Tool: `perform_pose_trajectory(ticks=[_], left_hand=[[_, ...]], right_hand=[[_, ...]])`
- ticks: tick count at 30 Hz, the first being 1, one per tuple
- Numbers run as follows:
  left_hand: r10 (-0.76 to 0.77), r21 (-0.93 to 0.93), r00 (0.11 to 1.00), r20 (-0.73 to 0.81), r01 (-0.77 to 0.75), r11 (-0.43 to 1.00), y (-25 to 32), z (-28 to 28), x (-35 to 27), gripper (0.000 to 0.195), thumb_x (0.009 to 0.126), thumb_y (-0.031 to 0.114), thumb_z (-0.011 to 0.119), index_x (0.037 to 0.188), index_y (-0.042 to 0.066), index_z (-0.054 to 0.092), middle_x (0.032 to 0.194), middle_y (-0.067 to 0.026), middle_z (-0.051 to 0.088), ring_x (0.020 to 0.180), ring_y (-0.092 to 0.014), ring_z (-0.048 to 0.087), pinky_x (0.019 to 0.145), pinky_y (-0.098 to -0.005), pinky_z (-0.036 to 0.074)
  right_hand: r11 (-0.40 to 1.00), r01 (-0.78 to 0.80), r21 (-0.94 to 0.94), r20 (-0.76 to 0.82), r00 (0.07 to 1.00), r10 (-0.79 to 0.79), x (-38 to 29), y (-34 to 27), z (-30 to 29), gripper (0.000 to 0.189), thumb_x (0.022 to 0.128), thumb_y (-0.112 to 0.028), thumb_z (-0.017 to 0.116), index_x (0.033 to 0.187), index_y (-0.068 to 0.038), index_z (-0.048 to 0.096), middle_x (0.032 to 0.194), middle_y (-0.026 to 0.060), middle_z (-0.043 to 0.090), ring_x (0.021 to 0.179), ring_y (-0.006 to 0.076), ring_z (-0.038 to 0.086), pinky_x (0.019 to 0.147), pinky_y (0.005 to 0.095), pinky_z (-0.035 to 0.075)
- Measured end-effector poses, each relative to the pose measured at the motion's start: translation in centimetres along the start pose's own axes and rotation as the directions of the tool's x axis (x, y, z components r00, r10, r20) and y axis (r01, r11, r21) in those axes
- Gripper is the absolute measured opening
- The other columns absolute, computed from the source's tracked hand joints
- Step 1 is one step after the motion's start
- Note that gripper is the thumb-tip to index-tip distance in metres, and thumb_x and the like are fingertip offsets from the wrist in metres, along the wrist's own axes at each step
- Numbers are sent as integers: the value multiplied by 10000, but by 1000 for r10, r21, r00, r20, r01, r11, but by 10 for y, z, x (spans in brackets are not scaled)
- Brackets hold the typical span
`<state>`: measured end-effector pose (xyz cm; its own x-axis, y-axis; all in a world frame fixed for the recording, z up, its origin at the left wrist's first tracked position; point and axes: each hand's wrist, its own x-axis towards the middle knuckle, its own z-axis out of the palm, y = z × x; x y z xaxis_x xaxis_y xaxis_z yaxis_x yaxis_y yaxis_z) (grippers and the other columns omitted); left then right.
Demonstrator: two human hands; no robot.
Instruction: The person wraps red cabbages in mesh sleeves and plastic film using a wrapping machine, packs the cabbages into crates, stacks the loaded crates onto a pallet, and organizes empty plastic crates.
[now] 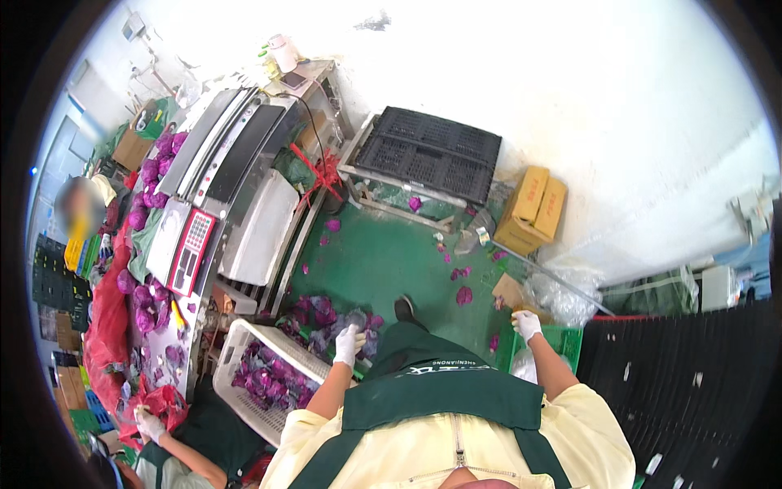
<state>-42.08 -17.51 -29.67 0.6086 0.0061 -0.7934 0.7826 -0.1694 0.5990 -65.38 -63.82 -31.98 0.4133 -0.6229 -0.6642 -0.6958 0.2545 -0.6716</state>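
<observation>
My left hand [349, 346], in a white glove, hangs before my green apron [440, 397] with bent fingers and nothing seen in it. Near it stands a white plastic basket [244, 342] of purple cabbage leaves [272, 376], and more loose leaves [321, 312] lie beside that. My right hand [526, 324], gloved too, is held out on the other side above a green crate [559, 336] with clear plastic in it. Its fingers are curled, and whether they hold anything is unclear. A dark shoe [404, 305] shows on the green floor.
A steel wrapping machine [214, 147] and a scale [183, 250] stand at left, with red cabbages [143, 296] beyond. Black crates [427, 153] lie on a metal stand. A cardboard box [528, 211] is by the wall. A co-worker's gloved hand [149, 423] touches red mesh. Black stacked crates [660, 379] are at right.
</observation>
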Motion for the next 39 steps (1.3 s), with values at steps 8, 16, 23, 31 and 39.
perform_pose_trajectory(ticks=[8, 16, 23, 31, 39], left_hand=[[-87, 120, 995, -45, 92, 989, 106, -14, 150, 243, 847, 272, 505, 931, 65, 599, 716, -75, 629, 562, -152, 568, 465, -318, 400], [-14, 124, 1000, 7, 13, 992, 309, 88, 177, 388, 877, 405, 547, 1140, 122, 584, 927, -79, 679, 774, -156, 630, 711, -303, 465], [-121, 103, 992, -24, 122, 987, 337, 116, 219, 368, 970, 373, 445, 1208, 118, 564, 1020, -84, 681, 856, -157, 643, 763, -291, 470], [306, 338, 923, 233, -372, 864, 447, 234, 321, 292, 963, 218, 504, 1166, 34, 603, 999, -86, 665, 918, -179, 640, 814, -281, 502], [498, 404, 335, 800, -914, -35, 512, 398, 393, 411, 839, 267, 617, 1215, 108, 571, 1057, -99, 640, 934, -261, 625, 799, -383, 493]], right_hand=[[966, 224, -125, 136, 969, -207, 129, -218, 131, 194, 872, -225, 581, 904, -56, 671, 720, 42, 624, 607, 110, 575, 539, 256, 462], [657, 266, -705, 108, 956, -272, 286, -343, 207, 263, 829, -320, 531, 932, -125, 674, 938, 174, 659, 912, 336, 630, 806, 417, 487], [283, 402, -871, 236, 847, -477, 388, -452, 307, 567, 764, -244, 705, 1288, -176, 498, 1207, 86, 525, 1132, 279, 498, 899, 413, 452], [-118, 454, -883, 390, 570, -723, 443, -431, 336, 424, 842, -147, 509, 1256, -59, 496, 1092, 87, 569, 1026, 252, 545, 890, 403, 433], [84, 940, -332, 833, 333, -442, 274, -477, 284, 226, 734, -268, 600, 859, -80, 618, 879, 87, 603, 903, 248, 589, 739, 396, 479]])
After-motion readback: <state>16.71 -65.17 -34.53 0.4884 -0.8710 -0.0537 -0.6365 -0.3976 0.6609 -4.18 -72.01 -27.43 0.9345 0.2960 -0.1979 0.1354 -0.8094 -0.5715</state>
